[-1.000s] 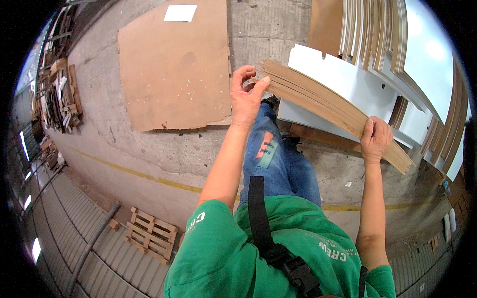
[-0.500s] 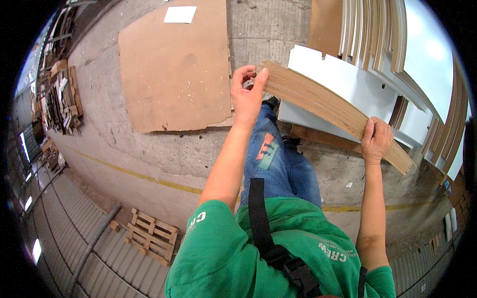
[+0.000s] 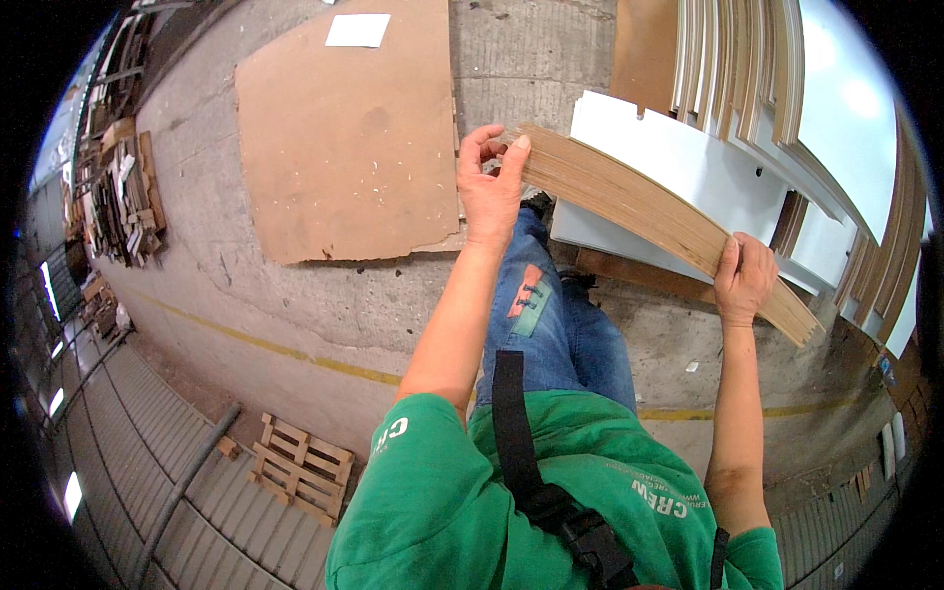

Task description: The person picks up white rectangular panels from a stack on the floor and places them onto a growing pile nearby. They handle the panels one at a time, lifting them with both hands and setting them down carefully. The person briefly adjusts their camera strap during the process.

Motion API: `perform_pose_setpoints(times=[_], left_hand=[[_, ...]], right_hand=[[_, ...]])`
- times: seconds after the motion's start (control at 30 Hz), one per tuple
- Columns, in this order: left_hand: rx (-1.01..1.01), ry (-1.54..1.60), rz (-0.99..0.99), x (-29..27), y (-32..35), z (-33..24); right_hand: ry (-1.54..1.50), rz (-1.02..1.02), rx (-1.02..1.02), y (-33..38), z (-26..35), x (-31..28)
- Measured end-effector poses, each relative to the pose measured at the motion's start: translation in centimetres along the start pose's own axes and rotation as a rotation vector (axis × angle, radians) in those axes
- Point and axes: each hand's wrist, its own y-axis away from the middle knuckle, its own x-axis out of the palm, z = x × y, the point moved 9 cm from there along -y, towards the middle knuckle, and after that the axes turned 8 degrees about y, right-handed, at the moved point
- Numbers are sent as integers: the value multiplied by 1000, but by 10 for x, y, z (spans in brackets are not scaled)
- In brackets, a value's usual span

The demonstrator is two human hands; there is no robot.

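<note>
A bundle of long, thin brown wooden strips spans the space between my hands, its left end farther from me than its right. At the left end, my left hand pinches it, thumb on the near side and fingers curled behind. My right hand wraps round the bundle a little short of its right end, which sticks out past the fingers. Just beyond the strips lies a stack of white panels, partly hidden by the bundle.
Tall white boards with brown edges stand at the right. A big brown sheet lies on the concrete floor to the left, a white piece on it. A wooden pallet is at lower left, and scrap wood is piled far left.
Almost nothing differs. My left fingertips have shifted very slightly, and both hands keep their hold on the bundle of strips.
</note>
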Motion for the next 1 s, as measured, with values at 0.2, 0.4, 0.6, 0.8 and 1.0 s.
perform_pose_setpoints(times=[0.2,0.4,0.6,0.8,1.0], left_hand=[[26,-41,5,0,-1,3],[-4,-44,-3,1,-3,4],[-30,-36,-1,1,-3,7],[36,-134,53,4,-5,0],[-51,-135,120,1,-11,1]], right_hand=[[-8,-6,-5,0,0,0],[-10,-10,-10,0,0,-1],[-4,1,0,0,0,-1],[6,-27,-12,1,0,-2],[-31,-15,0,-1,0,-4]])
